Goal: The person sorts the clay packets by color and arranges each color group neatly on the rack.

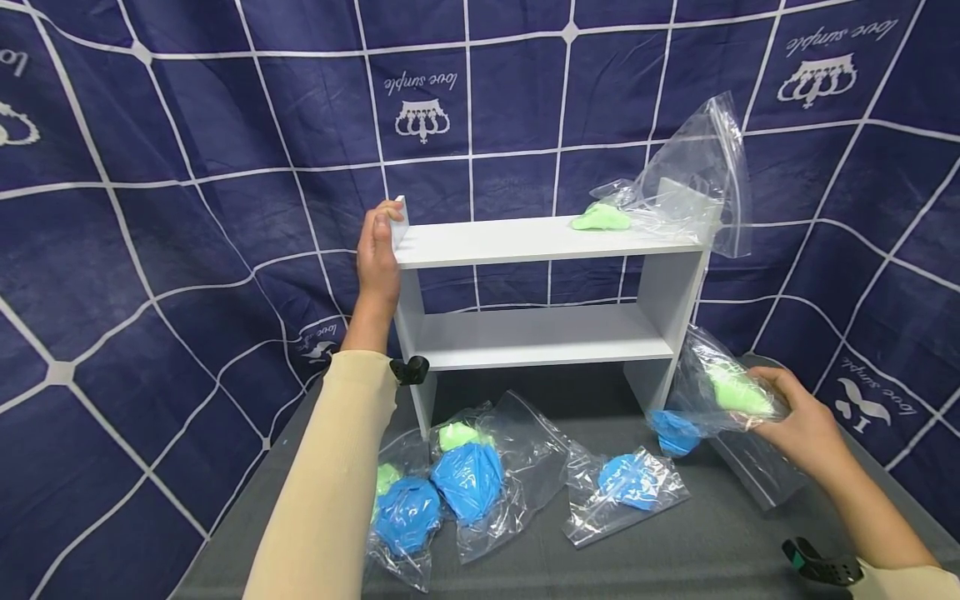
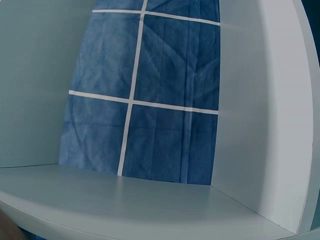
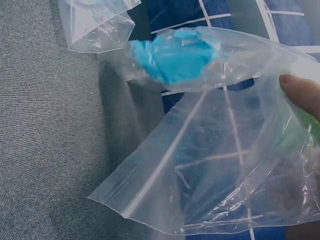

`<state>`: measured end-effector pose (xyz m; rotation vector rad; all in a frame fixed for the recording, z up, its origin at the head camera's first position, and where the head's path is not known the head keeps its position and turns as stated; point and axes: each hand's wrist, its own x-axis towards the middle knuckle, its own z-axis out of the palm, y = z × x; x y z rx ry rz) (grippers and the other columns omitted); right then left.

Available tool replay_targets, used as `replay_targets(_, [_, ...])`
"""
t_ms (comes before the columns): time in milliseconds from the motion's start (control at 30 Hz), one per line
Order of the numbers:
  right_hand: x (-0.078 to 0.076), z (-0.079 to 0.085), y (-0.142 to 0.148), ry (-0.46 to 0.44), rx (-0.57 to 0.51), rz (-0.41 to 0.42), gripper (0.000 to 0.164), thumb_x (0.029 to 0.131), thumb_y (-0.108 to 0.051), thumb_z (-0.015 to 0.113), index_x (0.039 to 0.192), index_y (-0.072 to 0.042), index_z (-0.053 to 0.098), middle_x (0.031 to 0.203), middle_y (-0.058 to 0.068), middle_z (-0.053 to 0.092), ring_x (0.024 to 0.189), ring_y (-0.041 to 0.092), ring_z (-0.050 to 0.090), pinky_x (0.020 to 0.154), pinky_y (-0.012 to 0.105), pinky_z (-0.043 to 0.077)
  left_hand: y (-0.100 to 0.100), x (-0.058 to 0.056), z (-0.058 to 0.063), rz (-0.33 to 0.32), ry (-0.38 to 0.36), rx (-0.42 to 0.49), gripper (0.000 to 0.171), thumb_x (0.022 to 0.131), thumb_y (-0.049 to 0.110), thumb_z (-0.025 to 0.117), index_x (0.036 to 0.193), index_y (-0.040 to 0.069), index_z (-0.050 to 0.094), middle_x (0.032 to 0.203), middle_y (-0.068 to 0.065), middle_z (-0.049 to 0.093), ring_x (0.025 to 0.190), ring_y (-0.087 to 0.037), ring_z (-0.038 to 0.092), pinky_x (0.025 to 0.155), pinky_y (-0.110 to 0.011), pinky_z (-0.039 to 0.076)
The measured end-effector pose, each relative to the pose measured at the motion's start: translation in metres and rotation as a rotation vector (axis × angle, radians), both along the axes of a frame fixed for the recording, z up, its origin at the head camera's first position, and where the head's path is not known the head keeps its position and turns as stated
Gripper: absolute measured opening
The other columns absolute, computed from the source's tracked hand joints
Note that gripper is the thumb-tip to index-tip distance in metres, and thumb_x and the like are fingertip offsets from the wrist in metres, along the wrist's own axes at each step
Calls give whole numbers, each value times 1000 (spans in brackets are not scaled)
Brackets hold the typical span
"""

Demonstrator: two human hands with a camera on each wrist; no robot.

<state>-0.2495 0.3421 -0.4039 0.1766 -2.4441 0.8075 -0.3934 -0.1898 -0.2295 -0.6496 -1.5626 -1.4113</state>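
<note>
From the head view I see the left hand (image 1: 380,260) with fingers curled over the white shelf's (image 1: 547,335) side, ten o'clock; at four, the right hand (image 1: 802,423) pinches a clear bag (image 1: 693,402) around a green lump (image 1: 738,390). The left wrist shows that shelf before blue cloth (image 2: 162,140); the right wrist, a blue lump (image 3: 175,56) at twelve.

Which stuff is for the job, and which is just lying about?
Probably the job:
white shelf unit, gripped by left hand
zip bag in right hand
top zip bag, on the unit
other zip bags on table

Just there:
navy backdrop cloth
black wristbands
</note>
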Motion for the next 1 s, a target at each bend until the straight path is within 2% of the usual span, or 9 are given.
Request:
replay_targets(100, [2,2,0,-18,8,-16,68,70,-6,83,132,-11,55,118,21,62,80,-13,37,61,19,33,0,-1,0,-2,-1,-5,26,102,18,31,96,21,56,130,-24,59,136,-28,49,117,-26,32])
replay_targets(133, [3,3,1,-19,9,-22,69,69,-6,83,132,-12,56,118,16,63,79,-12,38,61,19,34,1,-1,0,-3,-2,-6,26,102,17,31,96,21,56,130,-24,59,137,-30,49,117,-26,32])
replay_targets(200, [4,5,2,-7,2,-14,69,69,-6,84,132,-13,58,121,-7,65,80,-12,38,62,18,34,1,-1,-1,-3,-6,-9,27,103,17,30,96,23,55,130,-24,59,137,-31,48,118,-26,32])
replay_targets(267, [5,7,2,25,-8,7,68,68,-5,85,132,-13,60,118,-33,56,83,-16,38,64,17,34,2,0,-1,-1,-10,-10,27,103,16,30,96,23,55,130,-24,59,137,-29,49,118,-26,32])
replay_targets(367, [5,11,3,72,-15,50,68,68,-3,85,131,-14,63,114,-53,37,89,-21,38,68,13,33,2,0,0,2,-7,-6,27,104,15,31,96,23,56,130,-24,59,137,-24,50,118,-26,32])
replay_targets(567, [6,21,4,91,-31,97,70,67,6,80,133,-11,63,122,-52,39,105,-29,34,74,2,26,1,-1,0,-1,-2,6,28,104,12,31,96,21,56,130,-25,59,136,-19,50,118,-26,32])
replay_targets(700, [6,23,2,85,-77,135,67,69,9,77,132,-8,63,126,-46,43,110,-24,38,76,2,28,1,-1,0,0,-5,7,27,104,13,31,96,19,56,130,-24,59,136,-22,50,117,-26,32])
replay_targets(867, [8,25,1,79,-113,162,60,78,2,79,135,-6,61,132,-39,44,115,-21,38,76,1,32,0,-1,0,3,-4,1,27,103,14,31,96,21,56,130,-25,59,138,-32,47,117,-25,32])
replay_targets(1000, [9,28,-1,91,-122,162,59,79,1,80,135,-6,62,133,-35,45,116,-19,38,77,-2,33,1,-1,0,3,-2,6,27,103,13,31,96,21,56,130,-25,59,138,-29,48,117,-26,32])
